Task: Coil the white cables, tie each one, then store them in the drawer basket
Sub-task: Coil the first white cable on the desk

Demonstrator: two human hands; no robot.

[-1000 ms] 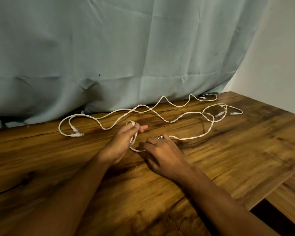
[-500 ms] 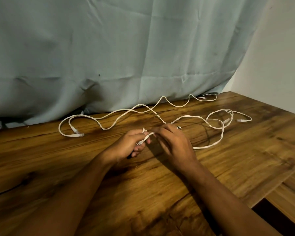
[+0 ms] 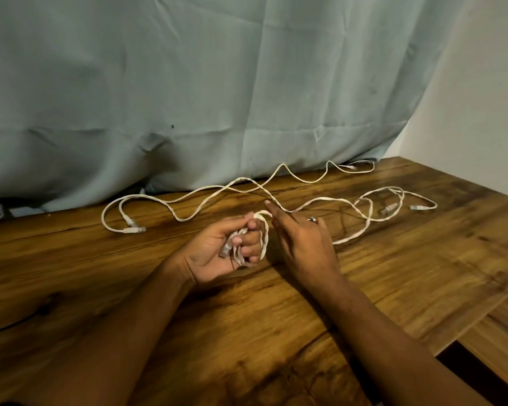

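Flat white cables sprawl over the wooden table (image 3: 276, 332). My left hand (image 3: 217, 253) is palm up and closed around a small coil (image 3: 261, 238) of one white cable, its clear plug poking out by the palm. That cable runs right in a loose loop (image 3: 364, 224) toward two plugs near the right side. My right hand (image 3: 302, 241), wearing a ring, rests beside the coil with fingers stretched over the cable; whether it pinches the cable is hidden. A second white cable (image 3: 188, 197) snakes along the back, its plugs at left.
A pale blue cloth (image 3: 217, 98) hangs behind the table and a white wall (image 3: 481, 112) stands at right. The table's right edge drops to a lower wooden surface (image 3: 504, 332). No drawer basket is in view.
My left hand has turned palm up with more cable wound in it. My right hand has slid back along the cable, and the loose loop at right has shifted.
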